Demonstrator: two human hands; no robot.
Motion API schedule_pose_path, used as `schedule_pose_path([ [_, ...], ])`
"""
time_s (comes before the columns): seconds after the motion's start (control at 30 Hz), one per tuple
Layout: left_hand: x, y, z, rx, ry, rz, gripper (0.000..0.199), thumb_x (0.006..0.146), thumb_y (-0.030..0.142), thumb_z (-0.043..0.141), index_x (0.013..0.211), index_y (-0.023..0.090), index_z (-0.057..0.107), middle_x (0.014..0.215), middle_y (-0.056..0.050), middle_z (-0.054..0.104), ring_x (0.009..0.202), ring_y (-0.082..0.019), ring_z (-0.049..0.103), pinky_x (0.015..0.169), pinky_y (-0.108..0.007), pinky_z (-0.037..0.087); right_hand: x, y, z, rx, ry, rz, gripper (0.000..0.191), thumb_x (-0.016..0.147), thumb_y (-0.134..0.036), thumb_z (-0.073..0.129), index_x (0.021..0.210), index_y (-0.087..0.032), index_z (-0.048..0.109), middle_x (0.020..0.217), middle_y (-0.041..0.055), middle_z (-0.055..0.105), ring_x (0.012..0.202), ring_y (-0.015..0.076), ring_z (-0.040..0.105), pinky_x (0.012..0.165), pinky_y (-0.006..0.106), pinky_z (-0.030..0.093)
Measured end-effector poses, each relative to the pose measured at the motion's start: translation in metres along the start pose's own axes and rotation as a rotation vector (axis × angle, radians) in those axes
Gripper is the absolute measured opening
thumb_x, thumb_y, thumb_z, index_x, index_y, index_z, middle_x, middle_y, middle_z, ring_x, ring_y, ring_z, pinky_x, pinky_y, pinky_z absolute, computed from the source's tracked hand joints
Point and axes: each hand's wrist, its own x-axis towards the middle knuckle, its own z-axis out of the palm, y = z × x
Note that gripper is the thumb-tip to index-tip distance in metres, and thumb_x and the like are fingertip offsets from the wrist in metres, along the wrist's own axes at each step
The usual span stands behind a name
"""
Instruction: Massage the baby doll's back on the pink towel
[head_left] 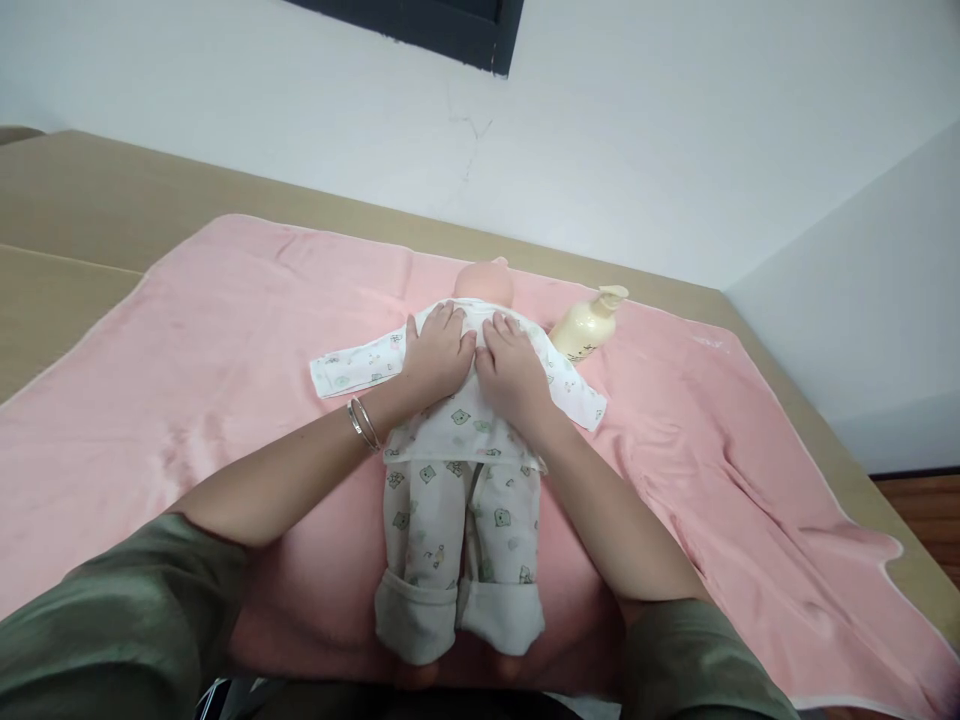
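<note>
White wall [600, 140] is rising behind the work area, with a dark frame [450, 32] showing along its upper edge. Against it, your pale wooden table [82, 185] is carrying a pink blanket [247, 310], which is lying smooth on your left and wrinkling on your right. Baby doll [466, 445] is lying lengthwise at the middle of the blanket, bald head [481, 284] pointing toward the wall, legs toward you; whether it is facing up or down, I cannot tell. It is wearing a white printed shirt [459, 418] and matching trousers [431, 510] with broad turned-up cuffs; the shirt's sleeves are stretching out to both sides. Your left hand [439, 355] is resting flat on the upper shirt, fingers a little spread and grasping nothing. Your right hand [515, 372] is lying just beside it, palm down, fingers closer together, likewise grasping nothing; your thumbs are nearly meeting. Two silvery bangles [363, 424] are circling your left wrist. Beyond the sleeve on your right, a cream pump bottle [587, 328] is sitting on the blanket, its base hiding behind that sleeve.
</note>
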Motion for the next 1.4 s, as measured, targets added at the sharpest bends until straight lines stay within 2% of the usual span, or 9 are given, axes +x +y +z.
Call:
schedule_pose_path([
  [0.13,-0.002,0.001,0.005,-0.010,0.031,0.003,0.055,0.105,0.033,0.028,0.151,0.011,0.049,0.166,-0.016,0.044,0.158,-0.030,0.037,0.130,-0.068,0.021,0.019,0.024,0.002,0.121,-0.005,0.111,0.068,0.103,-0.040,0.041,0.160,-0.002,0.039,0.171,0.0225,0.031,0.163,0.0386,0.022,0.132,0.058,0.022],
  [0.4,-0.002,0.001,0.005,0.016,0.067,0.007,0.054,0.104,0.031,0.029,0.149,0.013,0.052,0.163,-0.016,0.049,0.155,-0.030,0.042,0.130,-0.068,0.024,0.017,0.023,0.004,0.140,0.006,0.111,0.068,0.102,-0.042,0.042,0.159,-0.005,0.040,0.172,0.0215,0.031,0.163,0.0382,0.020,0.132,0.060,0.019],
  [0.53,-0.015,0.012,0.003,0.118,0.074,0.058,0.058,0.105,0.032,0.028,0.153,0.005,0.047,0.162,-0.023,0.047,0.155,-0.037,0.041,0.128,-0.075,0.016,0.021,0.036,-0.003,0.166,-0.052,0.050,0.070,0.103,-0.046,0.041,0.160,-0.005,0.040,0.171,0.0205,0.034,0.163,0.0361,0.023,0.133,0.055,0.019],
  [0.67,-0.028,0.020,0.004,0.177,0.047,0.175,0.063,0.105,0.031,0.032,0.156,-0.005,0.039,0.166,-0.028,0.038,0.158,-0.041,0.033,0.131,-0.061,0.024,0.025,0.045,-0.010,0.171,-0.085,-0.010,0.066,0.105,-0.046,0.034,0.159,-0.009,0.043,0.168,0.0178,0.040,0.160,0.0300,0.033,0.133,0.050,0.024],
  [0.87,0.000,-0.002,0.001,0.080,0.000,0.064,0.058,0.106,0.032,0.027,0.152,0.003,0.047,0.163,-0.022,0.046,0.155,-0.036,0.040,0.127,-0.057,0.032,0.004,0.000,-0.011,-0.040,-0.104,0.152,0.066,0.105,-0.036,0.032,0.162,-0.003,0.034,0.170,0.0256,0.032,0.161,0.0413,0.026,0.128,0.067,0.021],
  [1.03,0.018,-0.016,0.000,0.052,0.014,0.121,0.053,0.106,0.033,0.024,0.137,0.008,0.058,0.145,-0.021,0.063,0.136,-0.032,0.058,0.119,-0.050,0.044,-0.011,-0.023,-0.006,-0.070,-0.063,0.116,0.063,0.104,-0.030,0.036,0.162,-0.003,0.035,0.171,0.0280,0.027,0.162,0.0434,0.021,0.129,0.065,0.023],
  [1.13,0.007,-0.008,0.000,0.100,0.053,0.119,0.052,0.105,0.030,0.025,0.138,0.005,0.057,0.145,-0.024,0.061,0.138,-0.036,0.056,0.118,-0.055,0.043,0.000,-0.007,-0.004,0.028,-0.068,0.109,0.062,0.105,-0.030,0.034,0.161,-0.003,0.037,0.171,0.0255,0.029,0.163,0.0403,0.021,0.132,0.059,0.020],
  [1.27,-0.018,0.010,0.002,0.137,0.048,0.133,0.058,0.105,0.030,0.026,0.150,-0.001,0.046,0.158,-0.029,0.048,0.151,-0.042,0.042,0.121,-0.062,0.037,0.023,0.026,-0.005,0.177,-0.082,0.118,0.068,0.105,-0.041,0.037,0.163,-0.005,0.034,0.174,0.0201,0.024,0.165,0.0363,0.012,0.134,0.058,0.014],
  [1.4,-0.029,0.016,0.006,0.107,0.080,0.135,0.056,0.104,0.029,0.031,0.152,0.004,0.044,0.161,-0.027,0.046,0.154,-0.041,0.038,0.121,-0.063,0.037,0.023,0.027,-0.003,0.150,-0.051,0.121,0.068,0.104,-0.039,0.034,0.162,-0.003,0.035,0.173,0.0214,0.028,0.165,0.0367,0.015,0.133,0.062,0.014],
])
